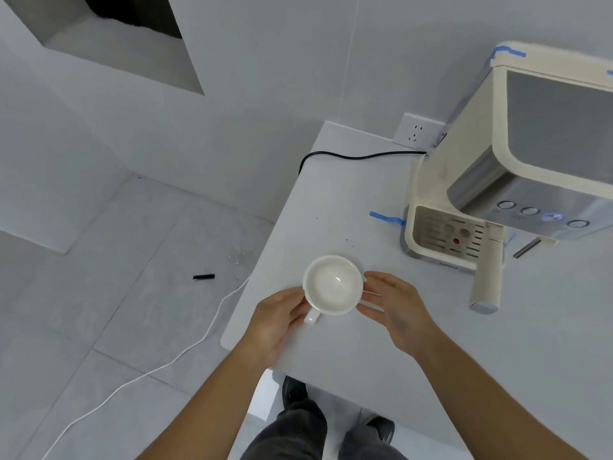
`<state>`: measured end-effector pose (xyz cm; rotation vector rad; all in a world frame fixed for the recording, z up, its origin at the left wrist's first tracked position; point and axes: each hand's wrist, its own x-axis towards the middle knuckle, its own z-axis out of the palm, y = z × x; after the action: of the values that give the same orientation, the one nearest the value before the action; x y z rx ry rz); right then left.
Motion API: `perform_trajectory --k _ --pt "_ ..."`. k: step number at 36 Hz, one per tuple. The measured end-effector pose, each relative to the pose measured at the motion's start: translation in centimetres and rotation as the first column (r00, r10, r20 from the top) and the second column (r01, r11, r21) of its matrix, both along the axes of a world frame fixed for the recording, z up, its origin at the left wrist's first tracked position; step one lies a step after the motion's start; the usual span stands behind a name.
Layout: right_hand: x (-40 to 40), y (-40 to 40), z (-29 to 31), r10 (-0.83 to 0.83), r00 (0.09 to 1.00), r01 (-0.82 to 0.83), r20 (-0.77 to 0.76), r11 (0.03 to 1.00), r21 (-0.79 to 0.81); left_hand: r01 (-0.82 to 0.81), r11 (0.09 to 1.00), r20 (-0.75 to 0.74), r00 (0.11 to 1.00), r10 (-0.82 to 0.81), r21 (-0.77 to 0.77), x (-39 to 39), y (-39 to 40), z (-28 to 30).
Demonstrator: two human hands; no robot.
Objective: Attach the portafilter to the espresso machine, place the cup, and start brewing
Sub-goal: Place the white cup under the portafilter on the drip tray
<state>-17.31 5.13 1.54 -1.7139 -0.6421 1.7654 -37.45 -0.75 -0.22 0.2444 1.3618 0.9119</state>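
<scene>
A white empty cup (332,283) stands on the counter's left part, its handle pointing toward me. My left hand (278,318) wraps the cup's left side and handle. My right hand (389,302) touches the cup's right side with fingers spread. The cream espresso machine (517,154) stands at the right. Its drip tray (446,239) is bare and has a red dot. The portafilter's cream handle (486,277) sticks out toward me from under the machine's head. One button (553,216) on the front panel glows blue.
A black power cord (358,157) runs from the machine across the white counter (348,200) and over its left edge. A wall socket (416,131) sits behind. Blue tape (386,218) marks the counter. A white cable (185,350) and a black marker (203,277) lie on the floor.
</scene>
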Motion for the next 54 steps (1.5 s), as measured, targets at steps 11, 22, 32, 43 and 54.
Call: perform_trajectory --k 11,22,32,43,54 --pt "-0.1 -0.6 -0.1 0.035 0.998 -0.033 -0.05 0.999 0.038 0.001 1.0 0.069 0.998 -0.002 0.016 0.2 -0.1 -0.3" --pt "0.2 -0.6 -0.8 0.051 0.992 -0.046 -0.114 0.998 0.043 -0.002 1.0 0.046 0.999 0.0 0.031 0.3 0.1 -0.2" --pt "1.4 -1.7 -0.5 -0.001 0.989 0.011 -0.151 0.998 0.065 0.134 0.987 -0.084 0.988 -0.127 0.086 0.8 0.5 0.2" --pt "6.2 -3.8 0.3 -0.08 0.982 0.093 -0.171 0.993 0.071 0.274 0.954 -0.121 0.958 -0.26 0.118 5.0 0.8 0.5" --pt "11.5 -5.4 0.7 -0.172 0.971 0.183 -0.168 0.982 0.05 0.378 0.919 -0.146 0.921 -0.361 0.113 10.3 0.9 1.0"
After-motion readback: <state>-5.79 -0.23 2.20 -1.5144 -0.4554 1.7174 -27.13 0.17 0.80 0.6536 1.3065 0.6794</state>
